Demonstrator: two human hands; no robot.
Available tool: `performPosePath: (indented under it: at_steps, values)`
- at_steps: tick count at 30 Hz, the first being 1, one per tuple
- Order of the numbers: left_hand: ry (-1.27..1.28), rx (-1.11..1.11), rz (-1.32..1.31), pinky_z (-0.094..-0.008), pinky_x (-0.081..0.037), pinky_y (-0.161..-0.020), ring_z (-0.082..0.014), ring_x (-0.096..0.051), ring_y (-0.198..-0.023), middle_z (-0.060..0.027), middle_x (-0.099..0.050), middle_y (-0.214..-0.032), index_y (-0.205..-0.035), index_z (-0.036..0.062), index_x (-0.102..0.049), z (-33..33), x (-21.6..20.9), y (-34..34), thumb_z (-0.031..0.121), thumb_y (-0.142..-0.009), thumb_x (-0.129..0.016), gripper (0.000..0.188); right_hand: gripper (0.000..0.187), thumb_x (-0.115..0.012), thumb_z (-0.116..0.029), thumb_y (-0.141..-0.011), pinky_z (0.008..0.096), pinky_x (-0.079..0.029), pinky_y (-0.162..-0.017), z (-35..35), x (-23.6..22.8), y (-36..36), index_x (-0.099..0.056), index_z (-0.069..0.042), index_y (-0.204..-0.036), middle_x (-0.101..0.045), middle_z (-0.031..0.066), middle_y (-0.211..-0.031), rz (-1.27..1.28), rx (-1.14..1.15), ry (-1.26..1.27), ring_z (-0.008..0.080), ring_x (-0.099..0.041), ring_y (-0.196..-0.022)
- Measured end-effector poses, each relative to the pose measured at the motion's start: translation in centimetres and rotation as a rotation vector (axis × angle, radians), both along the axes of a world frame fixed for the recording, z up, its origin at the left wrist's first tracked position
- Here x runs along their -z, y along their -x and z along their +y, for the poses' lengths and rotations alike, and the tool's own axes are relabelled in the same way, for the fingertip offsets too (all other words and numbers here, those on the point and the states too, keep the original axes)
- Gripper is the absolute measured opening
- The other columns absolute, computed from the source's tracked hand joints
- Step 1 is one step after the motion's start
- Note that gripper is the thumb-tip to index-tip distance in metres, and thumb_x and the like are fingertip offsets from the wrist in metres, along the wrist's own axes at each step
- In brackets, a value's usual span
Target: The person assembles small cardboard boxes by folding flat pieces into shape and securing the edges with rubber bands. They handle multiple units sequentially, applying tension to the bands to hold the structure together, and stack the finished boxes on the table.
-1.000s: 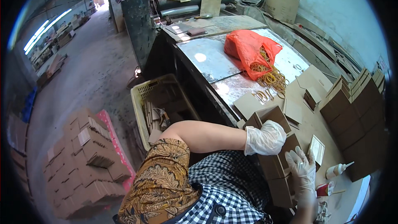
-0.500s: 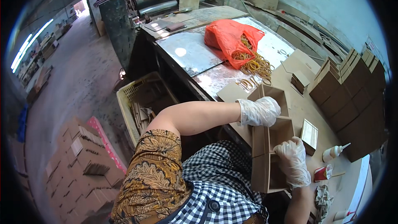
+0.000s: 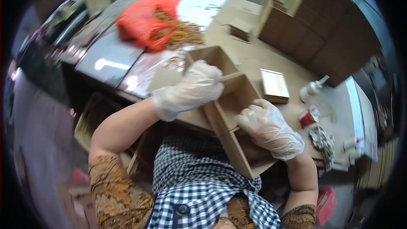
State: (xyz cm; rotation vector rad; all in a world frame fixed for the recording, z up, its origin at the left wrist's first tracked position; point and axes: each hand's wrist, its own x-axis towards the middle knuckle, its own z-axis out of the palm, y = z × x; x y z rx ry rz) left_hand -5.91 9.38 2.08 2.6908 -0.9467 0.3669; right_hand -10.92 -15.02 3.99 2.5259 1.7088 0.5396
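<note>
A long brown fibreboard box (image 3: 231, 138) with dividers making three open compartments lies slanted at the table's front edge, its near end jutting over my lap. My left hand (image 3: 190, 87), in a thin clear plastic glove, is closed at the box's left wall by the divider between the far and middle compartments. My right hand (image 3: 271, 129), gloved the same way, is closed over the divider between the middle and near compartments. Its fingertips are partly hidden. A small pale flat piece of board (image 3: 165, 79) lies beside my left hand.
A red plastic bag (image 3: 146, 23) spills rubber bands (image 3: 184, 34) on the table. Stacked brown boxes (image 3: 313, 34) stand far right. Nearer are a stack of small boards (image 3: 274, 85), a white glue bottle (image 3: 311, 90), a red-and-white carton (image 3: 308, 116) and a crumpled rag (image 3: 323, 144).
My view has swung to the right, so the table and box appear farther left and more tilted. Both hands stay at the box; the left has shifted toward its left wall.
</note>
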Motion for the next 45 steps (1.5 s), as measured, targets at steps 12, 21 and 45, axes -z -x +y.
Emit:
performPosePath:
  at_steps: [12,21,45]
  values:
    - [0.441,0.182,-0.160,-0.0475,-0.038,-0.109,-0.0304,-0.047,-0.056,-0.0098,-0.047,-0.059,-0.062,0.0071,-0.045,0.8,-13.5,-17.5,0.001,-0.080,-0.066,0.028,0.011,-0.066,-0.020,-0.072,0.0310,-0.042,-0.055,1.9,-10.8,-13.6,-0.055,-0.017,-0.071,-0.050,-0.0010,-0.067,-0.487,0.210,0.018,0.0152,-0.056,-0.065]
    - [0.350,0.324,-0.209,-0.0551,-0.035,-0.111,-0.0328,-0.057,-0.065,-0.0107,-0.057,-0.065,-0.068,0.0072,-0.054,-3.0,-21.2,-32.4,0.009,-0.085,-0.069,0.022,0.010,-0.064,-0.018,-0.069,0.0328,-0.044,-0.057,-0.8,-18.0,-25.0,-0.055,-0.017,-0.073,-0.053,0.0013,-0.068,-0.496,0.372,0.021,0.0189,-0.059,-0.070]
    - [0.241,0.448,-0.631,-0.0451,-0.051,-0.065,-0.0363,-0.065,-0.069,-0.0145,-0.069,-0.076,-0.076,0.0077,-0.073,-27.3,-41.1,-63.3,0.026,-0.076,-0.068,0.019,0.030,-0.068,-0.004,-0.076,0.0412,-0.054,-0.086,-16.8,-39.6,-45.2,-0.077,-0.017,-0.102,-0.068,0.0126,-0.104,-0.409,0.969,-0.176,0.0326,-0.066,-0.097]
